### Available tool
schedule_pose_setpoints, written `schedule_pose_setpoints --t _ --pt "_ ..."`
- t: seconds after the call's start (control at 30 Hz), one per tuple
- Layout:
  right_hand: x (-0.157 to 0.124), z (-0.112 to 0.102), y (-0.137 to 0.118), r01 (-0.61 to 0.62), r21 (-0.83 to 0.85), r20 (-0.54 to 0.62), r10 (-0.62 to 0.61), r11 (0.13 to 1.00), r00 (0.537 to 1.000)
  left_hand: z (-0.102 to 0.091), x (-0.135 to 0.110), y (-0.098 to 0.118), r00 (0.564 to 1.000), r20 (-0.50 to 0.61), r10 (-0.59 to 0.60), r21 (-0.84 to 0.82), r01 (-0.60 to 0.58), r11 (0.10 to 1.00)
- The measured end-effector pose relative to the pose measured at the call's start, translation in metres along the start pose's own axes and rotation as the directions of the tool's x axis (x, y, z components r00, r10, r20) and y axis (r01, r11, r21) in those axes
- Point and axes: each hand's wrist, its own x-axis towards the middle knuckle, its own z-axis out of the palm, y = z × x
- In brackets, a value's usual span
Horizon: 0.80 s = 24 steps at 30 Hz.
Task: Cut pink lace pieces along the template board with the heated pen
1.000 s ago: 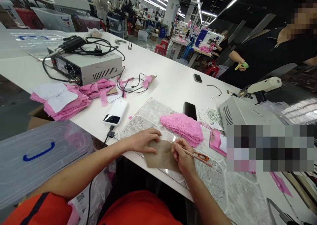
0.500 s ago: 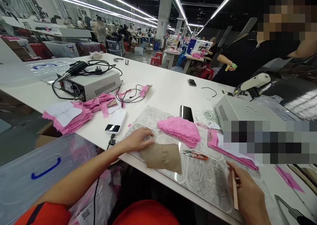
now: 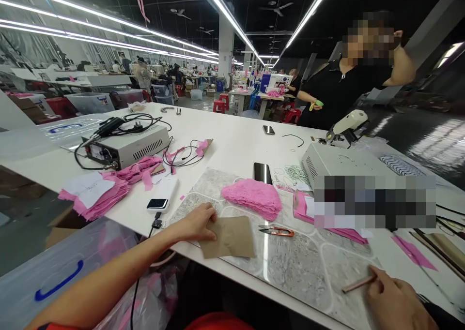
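Observation:
My left hand [image 3: 198, 222] has its fingers curled at the upper left corner of a piece of brown paper [image 3: 232, 238], the thumb against its edge. The paper lies flat on a grey marble-patterned mat [image 3: 290, 267]. At the lower right, my right hand [image 3: 394, 293] is closed on one end of a thin, flat brownish stick [image 3: 358, 285], which points left just over the mat. Between the hands lie thread snips [image 3: 276, 230] with orange handles. A stack of pink lace pieces [image 3: 252, 198] sits behind the paper.
A dark phone [image 3: 262, 173], a pink fabric bundle [image 3: 301, 206] and a grey machine box [image 3: 327, 163] stand beyond the mat. Left are a white power bank [image 3: 163, 194], pink fabric [image 3: 105, 192] and another machine box [image 3: 141, 141]. A person [image 3: 337, 88] stands across the table.
My right hand has moved right, and the stick has swung from pointing toward me to pointing left. My left hand's fingers have curled more at the paper, which lies flatter.

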Motion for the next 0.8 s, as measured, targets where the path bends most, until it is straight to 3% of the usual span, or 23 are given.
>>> schedule_pose_setpoints --t 0.1,0.2,0.27,0.4,0.47,0.53,0.63,0.8 --pt "-0.001 0.001 0.002 -0.103 0.02 0.002 0.103 0.994 0.995 -0.001 0.001 -0.001 1.0 0.013 -0.011 -0.03 0.012 0.999" --pt "-0.004 -0.004 -0.005 0.031 0.053 -0.071 -0.027 0.998 0.997 -0.002 0.003 -0.003 0.999 0.041 -0.029 -0.006 0.029 1.0" --pt "-0.006 -0.007 -0.009 0.123 0.057 -0.055 -0.12 0.991 0.991 -0.002 0.006 -0.006 0.999 0.038 -0.019 0.009 0.019 1.0" --pt "-0.011 -0.014 -0.013 0.185 0.149 -0.098 -0.172 0.971 0.98 -0.004 0.012 -0.013 0.999 0.034 0.011 0.007 -0.012 1.0" --pt "-0.012 -0.017 -0.018 0.117 0.196 -0.1 -0.099 0.974 0.99 -0.006 0.013 -0.012 1.0 0.024 -0.005 0.007 0.005 1.0" --pt "-0.007 -0.021 -0.026 -0.051 0.199 -0.056 0.063 0.979 0.996 -0.008 0.014 -0.01 0.999 0.041 -0.019 0.025 0.018 1.0" --pt "0.017 -0.024 -0.042 -0.281 0.157 0.003 0.284 0.947 0.959 -0.013 0.017 -0.007 0.994 0.1 -0.035 0.061 0.029 0.998" --pt "0.061 -0.024 -0.05 -0.397 0.126 -0.01 0.401 0.909 0.916 -0.017 0.019 -0.007 0.995 0.102 -0.008 0.059 0.002 0.998"
